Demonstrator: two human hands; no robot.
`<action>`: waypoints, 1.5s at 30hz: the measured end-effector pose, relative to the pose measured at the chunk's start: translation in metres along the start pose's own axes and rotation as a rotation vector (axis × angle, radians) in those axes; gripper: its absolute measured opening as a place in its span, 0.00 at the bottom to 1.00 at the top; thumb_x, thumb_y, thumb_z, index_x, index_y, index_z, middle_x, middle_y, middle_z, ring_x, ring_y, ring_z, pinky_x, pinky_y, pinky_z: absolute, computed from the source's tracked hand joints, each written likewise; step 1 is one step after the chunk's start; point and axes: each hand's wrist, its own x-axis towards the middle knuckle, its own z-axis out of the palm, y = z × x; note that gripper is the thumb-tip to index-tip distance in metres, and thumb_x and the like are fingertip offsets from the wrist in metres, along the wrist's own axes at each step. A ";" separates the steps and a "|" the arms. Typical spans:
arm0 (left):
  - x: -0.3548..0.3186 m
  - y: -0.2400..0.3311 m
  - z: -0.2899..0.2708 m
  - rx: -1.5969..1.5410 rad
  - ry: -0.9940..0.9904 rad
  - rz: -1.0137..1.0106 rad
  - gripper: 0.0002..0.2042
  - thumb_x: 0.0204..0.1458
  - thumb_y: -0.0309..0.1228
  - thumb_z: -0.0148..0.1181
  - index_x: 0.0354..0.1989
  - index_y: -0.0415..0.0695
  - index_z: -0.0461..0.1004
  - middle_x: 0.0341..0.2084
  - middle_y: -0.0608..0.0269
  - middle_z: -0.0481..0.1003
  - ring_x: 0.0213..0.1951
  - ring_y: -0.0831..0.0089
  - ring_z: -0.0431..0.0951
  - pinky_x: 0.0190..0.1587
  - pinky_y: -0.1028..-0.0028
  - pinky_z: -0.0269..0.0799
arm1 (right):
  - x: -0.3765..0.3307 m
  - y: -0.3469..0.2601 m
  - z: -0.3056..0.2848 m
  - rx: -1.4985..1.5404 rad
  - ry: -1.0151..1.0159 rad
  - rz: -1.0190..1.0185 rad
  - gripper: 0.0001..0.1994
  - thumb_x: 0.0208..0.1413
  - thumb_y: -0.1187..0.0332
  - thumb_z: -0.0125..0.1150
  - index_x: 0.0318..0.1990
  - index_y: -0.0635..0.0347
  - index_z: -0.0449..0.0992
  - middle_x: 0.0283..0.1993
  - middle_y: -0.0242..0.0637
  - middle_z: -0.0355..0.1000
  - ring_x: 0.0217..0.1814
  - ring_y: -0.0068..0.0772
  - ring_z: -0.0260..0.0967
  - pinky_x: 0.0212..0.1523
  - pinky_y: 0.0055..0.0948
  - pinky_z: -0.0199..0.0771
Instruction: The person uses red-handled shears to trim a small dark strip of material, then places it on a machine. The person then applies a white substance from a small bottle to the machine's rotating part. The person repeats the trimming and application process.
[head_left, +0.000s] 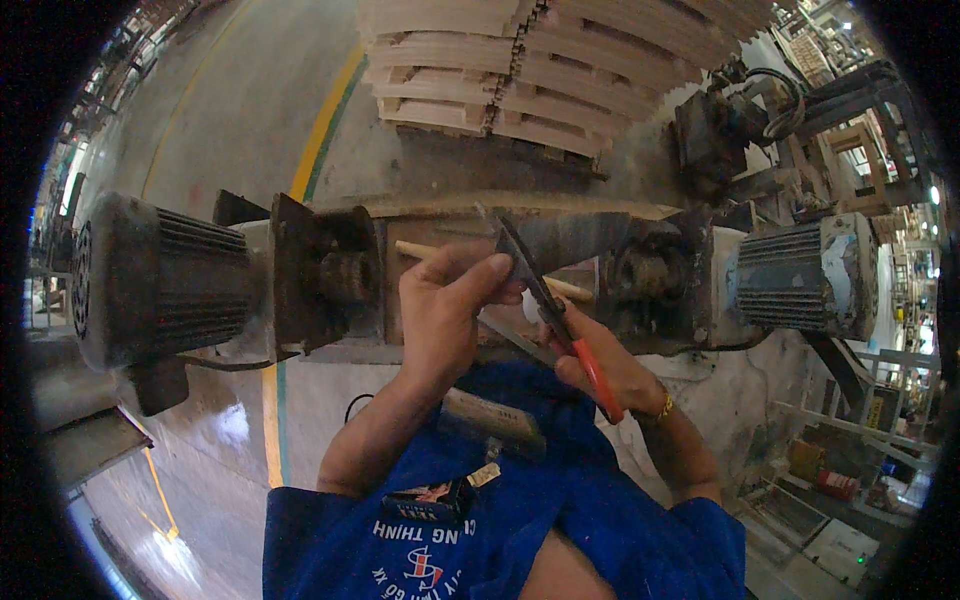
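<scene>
My right hand [612, 352] is closed around scissors with a red handle [594, 378]. Their dark blades point up and left, past the fingertips of my left hand [442, 305]. Thumb and fingers of the left hand pinch a dark grey, sheet-like piece [520, 262] beside the blades; its far part is hard to tell from the dark machine behind. I cannot tell whether the blades are cutting into it. Behind both hands, a light wooden stick [413, 250] shows on the left.
A ribbed electric motor [190, 275] stands at left and another motor [800, 278] at right, both joined to the machine frame. Beyond lies a stack of wooden boards [560, 70]. A yellow and green line [325, 125] runs along the floor. Metal racks stand far right.
</scene>
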 end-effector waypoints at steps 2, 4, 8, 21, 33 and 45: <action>-0.001 0.000 0.001 -0.017 0.009 -0.002 0.08 0.46 0.22 0.55 0.33 0.31 0.71 0.26 0.55 0.74 0.27 0.71 0.75 0.30 0.75 0.73 | 0.000 0.001 0.000 -0.004 0.001 0.016 0.37 0.48 0.66 0.56 0.62 0.64 0.41 0.64 0.46 0.44 0.67 0.37 0.40 0.64 0.32 0.39; 0.000 -0.001 0.001 -0.031 0.013 0.000 0.08 0.46 0.22 0.55 0.33 0.31 0.71 0.26 0.55 0.74 0.26 0.71 0.75 0.30 0.75 0.73 | 0.001 0.000 0.002 0.026 0.005 0.021 0.37 0.48 0.67 0.56 0.63 0.63 0.41 0.64 0.46 0.44 0.67 0.37 0.40 0.64 0.32 0.39; -0.001 -0.004 0.001 -0.075 0.013 0.017 0.07 0.47 0.22 0.55 0.33 0.31 0.71 0.25 0.56 0.74 0.26 0.72 0.75 0.29 0.75 0.73 | 0.003 0.001 0.002 0.050 0.002 0.019 0.38 0.49 0.66 0.56 0.63 0.64 0.40 0.64 0.46 0.44 0.67 0.37 0.39 0.64 0.33 0.39; -0.001 -0.006 0.002 -0.131 0.072 0.007 0.06 0.46 0.23 0.56 0.32 0.32 0.72 0.24 0.56 0.74 0.25 0.72 0.75 0.28 0.76 0.73 | 0.006 -0.002 0.003 -0.063 0.023 0.047 0.39 0.49 0.57 0.56 0.62 0.64 0.42 0.63 0.49 0.47 0.66 0.42 0.43 0.63 0.34 0.42; -0.001 -0.010 0.003 -0.113 0.104 0.032 0.06 0.47 0.23 0.55 0.32 0.32 0.72 0.24 0.57 0.74 0.25 0.72 0.75 0.29 0.75 0.73 | 0.009 0.001 0.003 -0.083 0.054 0.057 0.39 0.48 0.52 0.54 0.61 0.66 0.46 0.58 0.51 0.55 0.60 0.45 0.53 0.58 0.35 0.52; 0.000 -0.011 0.005 -0.159 0.079 0.033 0.04 0.49 0.23 0.54 0.30 0.36 0.70 0.24 0.58 0.74 0.23 0.72 0.75 0.27 0.73 0.74 | 0.005 0.009 0.002 -0.119 0.100 0.123 0.33 0.46 0.56 0.57 0.56 0.66 0.55 0.36 0.45 0.68 0.34 0.36 0.64 0.39 0.32 0.64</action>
